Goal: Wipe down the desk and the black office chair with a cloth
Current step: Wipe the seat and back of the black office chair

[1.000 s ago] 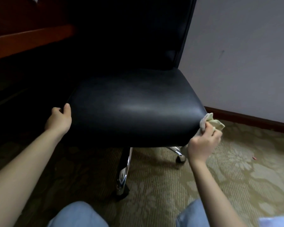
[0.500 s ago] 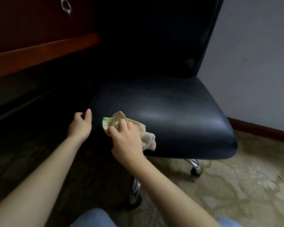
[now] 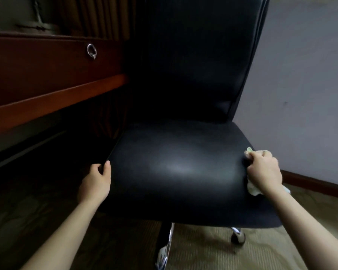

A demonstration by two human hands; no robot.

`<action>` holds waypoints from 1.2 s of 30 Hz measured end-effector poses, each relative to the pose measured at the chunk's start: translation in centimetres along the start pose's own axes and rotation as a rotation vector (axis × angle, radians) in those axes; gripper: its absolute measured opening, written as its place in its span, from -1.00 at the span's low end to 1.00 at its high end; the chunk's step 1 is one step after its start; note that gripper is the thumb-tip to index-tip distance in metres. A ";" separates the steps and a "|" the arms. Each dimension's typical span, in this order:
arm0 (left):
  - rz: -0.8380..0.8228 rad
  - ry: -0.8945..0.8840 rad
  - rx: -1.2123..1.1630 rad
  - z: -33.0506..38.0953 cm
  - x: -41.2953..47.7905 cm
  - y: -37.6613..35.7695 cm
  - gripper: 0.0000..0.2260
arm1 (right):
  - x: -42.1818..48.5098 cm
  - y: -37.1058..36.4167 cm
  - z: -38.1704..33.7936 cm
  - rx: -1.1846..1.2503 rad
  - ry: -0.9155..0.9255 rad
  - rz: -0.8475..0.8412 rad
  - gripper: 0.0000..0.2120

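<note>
The black office chair (image 3: 176, 164) fills the middle of the view, its padded seat facing me and its tall back rising behind. My left hand (image 3: 95, 181) grips the seat's front left corner, thumb on top. My right hand (image 3: 264, 171) is closed on a pale crumpled cloth (image 3: 252, 189) and presses it against the seat's right edge. The dark wooden desk (image 3: 47, 75) stands at the left, a drawer with a metal ring pull (image 3: 91, 51) in its front.
A grey wall (image 3: 304, 75) with a dark wooden baseboard (image 3: 316, 184) runs behind the chair at the right. Patterned carpet (image 3: 261, 250) covers the floor. The chair's chrome base and a castor (image 3: 238, 235) show under the seat. Under the desk it is dark.
My right hand has swept the cloth from the seat's front left across to its right edge. The left hand kept its hold on the left corner. The view tilted up.
</note>
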State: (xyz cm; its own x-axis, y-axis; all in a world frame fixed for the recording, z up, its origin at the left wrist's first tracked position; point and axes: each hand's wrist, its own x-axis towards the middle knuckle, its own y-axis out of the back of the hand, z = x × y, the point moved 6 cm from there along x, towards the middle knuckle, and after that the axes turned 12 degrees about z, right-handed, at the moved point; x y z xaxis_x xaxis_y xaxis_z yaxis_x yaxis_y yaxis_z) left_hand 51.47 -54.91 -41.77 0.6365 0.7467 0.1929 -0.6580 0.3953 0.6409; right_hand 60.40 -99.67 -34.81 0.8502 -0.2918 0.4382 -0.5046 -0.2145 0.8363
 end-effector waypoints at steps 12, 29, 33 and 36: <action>-0.095 -0.030 -0.015 0.0 5.1 -0.5 -0.49 | -0.4 -3.1 -7.8 0.022 0.414 -0.085 -0.66; -0.650 0.048 0.488 12.2 5.8 8.8 -0.59 | 9.1 14.1 -15.3 0.360 0.049 -0.275 -0.61; -0.627 0.003 0.355 24.1 9.6 16.5 -0.68 | 16.9 24.8 -19.2 0.370 0.052 -0.237 -0.64; -0.631 -0.008 0.279 32.7 11.6 22.6 -0.75 | 20.6 31.7 -21.5 0.367 0.028 -0.224 -0.67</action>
State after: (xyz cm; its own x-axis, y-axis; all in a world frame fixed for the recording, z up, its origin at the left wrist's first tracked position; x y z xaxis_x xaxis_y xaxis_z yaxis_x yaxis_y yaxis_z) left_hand 57.12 -54.81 -0.77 0.8674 0.4146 -0.2752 -0.0333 0.6001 0.7992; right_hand 65.10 -92.45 7.83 0.9461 -0.1761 0.2717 -0.3224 -0.5887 0.7413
